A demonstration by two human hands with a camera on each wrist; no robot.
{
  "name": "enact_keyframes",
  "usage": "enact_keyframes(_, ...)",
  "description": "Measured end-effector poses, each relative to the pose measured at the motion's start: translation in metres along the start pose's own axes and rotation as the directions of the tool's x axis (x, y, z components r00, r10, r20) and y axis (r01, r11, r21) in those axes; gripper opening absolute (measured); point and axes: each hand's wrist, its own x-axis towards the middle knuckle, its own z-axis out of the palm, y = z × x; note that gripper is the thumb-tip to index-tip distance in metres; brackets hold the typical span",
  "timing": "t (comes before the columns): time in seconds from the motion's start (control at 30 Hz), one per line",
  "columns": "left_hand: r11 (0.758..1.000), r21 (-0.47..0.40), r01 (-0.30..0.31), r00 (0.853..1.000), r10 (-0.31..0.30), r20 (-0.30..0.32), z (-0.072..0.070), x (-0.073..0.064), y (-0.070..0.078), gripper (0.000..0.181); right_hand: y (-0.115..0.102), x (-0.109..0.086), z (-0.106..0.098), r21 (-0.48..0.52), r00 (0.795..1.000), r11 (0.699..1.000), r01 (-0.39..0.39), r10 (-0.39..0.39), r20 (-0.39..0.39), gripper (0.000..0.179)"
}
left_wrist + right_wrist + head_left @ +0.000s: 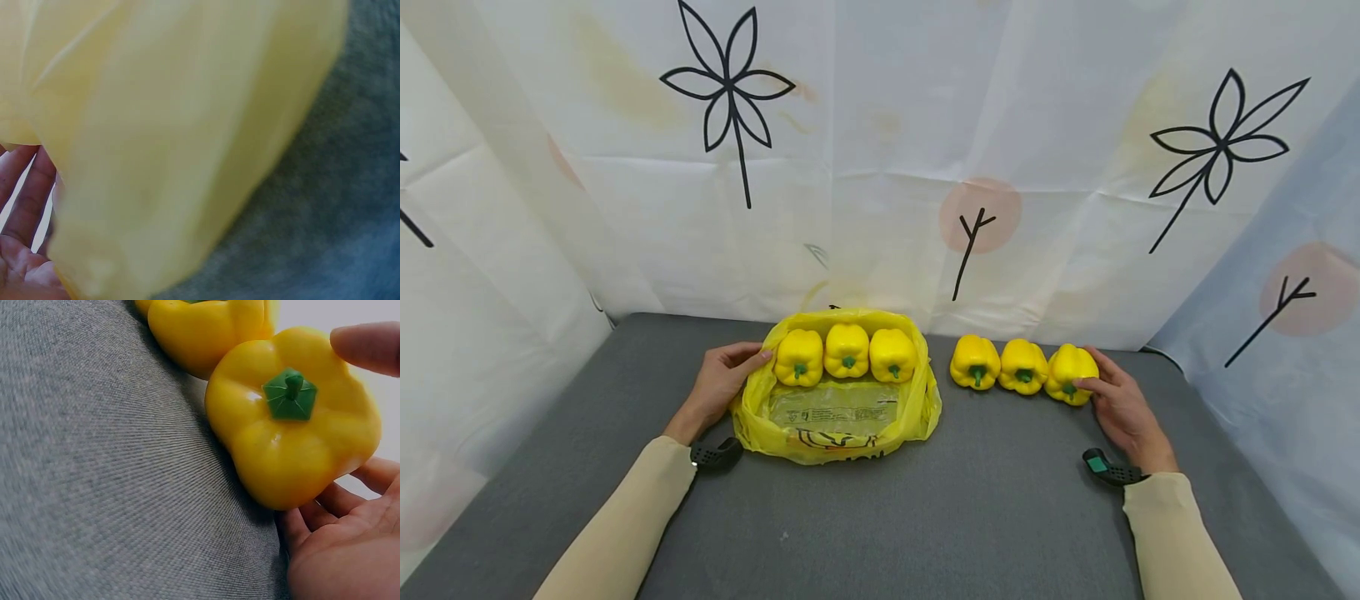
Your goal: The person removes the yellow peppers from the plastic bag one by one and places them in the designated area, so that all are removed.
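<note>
A yellow plastic bag (pixel 835 446) lies with its mouth spread wide on the grey table. Inside it, along the far side, are three yellow bell peppers (pixel 847 350) with green stems. My left hand (pixel 722 385) holds the bag's left rim, the thumb along the edge. The bag fills most of the left wrist view and partly hides the fingers (pixel 28 200). Right of the bag, three more yellow peppers stand in a row. My right hand (pixel 1126 408) grips the rightmost bell pepper (pixel 294 431), thumb near its top and fingers curled around its far side.
The middle pepper (pixel 1023 367) and the left pepper (pixel 975 362) of the row sit close beside the gripped one. Behind the table (pixel 925 517) hangs a white patterned cloth (pixel 880 250), which also covers both sides.
</note>
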Motion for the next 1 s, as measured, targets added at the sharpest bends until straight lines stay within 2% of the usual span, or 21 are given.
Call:
enact_keyframes(0.37, 1.0, -0.003, -0.005, 1.0, 0.005, 0.003, 0.0, -0.0003, 0.0005, 0.046, -0.0001, 0.0014, 0.0047, -0.011, 0.998, 1.0, -0.026, 0.026, -0.048, 0.084)
enact_keyframes(1.0, 1.0, -0.002, 0.0, 1.0, 0.0, -0.001, 0.0004, 0.0001, 0.0004, 0.046, 0.0018, -0.0002, 0.0056, -0.004, 0.999, 1.0, 0.001, -0.001, -0.037, 0.084)
